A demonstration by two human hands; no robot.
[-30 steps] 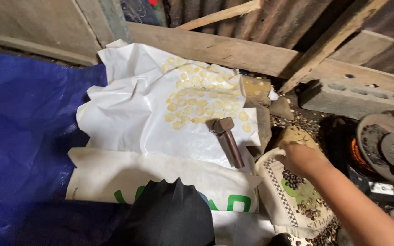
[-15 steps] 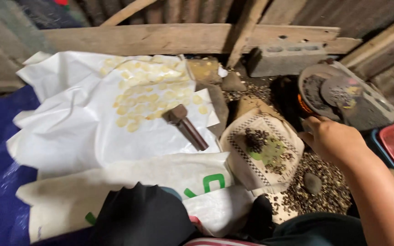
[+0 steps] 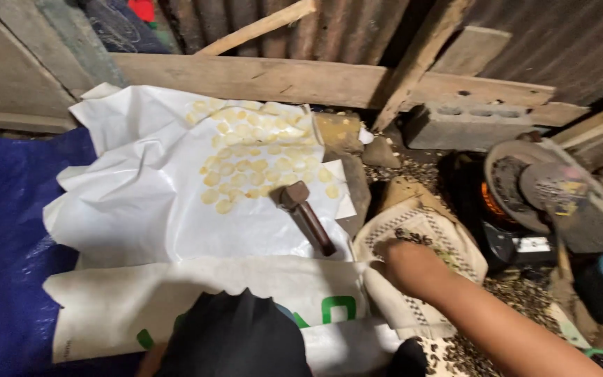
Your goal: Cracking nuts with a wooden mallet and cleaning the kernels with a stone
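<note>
Right hand [image 3: 410,269] reaching into sack [image 3: 420,230], fingers hidden — grip unclear; advise steadying rim, scooping shallow — hammer [image 3: 306,216] nearby.

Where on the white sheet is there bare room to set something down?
The white sheet is bare on its left half, between the blue tarp and the pale yellow slices. It is crowded on the right: slices, then the hammer, with the right hand at the patterned sack.
</note>
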